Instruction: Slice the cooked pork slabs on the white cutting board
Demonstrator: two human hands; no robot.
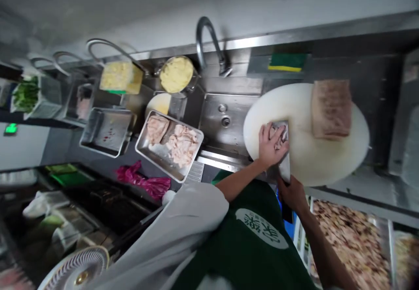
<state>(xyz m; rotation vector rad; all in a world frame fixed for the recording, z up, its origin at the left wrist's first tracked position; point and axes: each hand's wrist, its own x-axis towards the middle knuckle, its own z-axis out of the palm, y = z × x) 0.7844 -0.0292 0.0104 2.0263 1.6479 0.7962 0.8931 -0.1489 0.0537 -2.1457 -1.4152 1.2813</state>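
My right hand [293, 194] is closed around the handle of a cleaver [285, 167], near the front edge of a round white cutting board [301, 163]. The blade lies flat and points away from me. On its far part sit small cut pieces of meat [282, 132]. My left hand [272, 146] is curved over these pieces with its fingers holding them against the blade. To the right on the board rests a large block of meat [331, 108] with pale skin along its left side, apart from both hands.
Left of the board is a steel sink [222, 132] under a curved faucet [209, 41]. A metal tray [157, 157] of meat juts over the counter edge. Below right stands a container of chopped meat [350, 242]. A green and yellow box [287, 62] lies behind the board.
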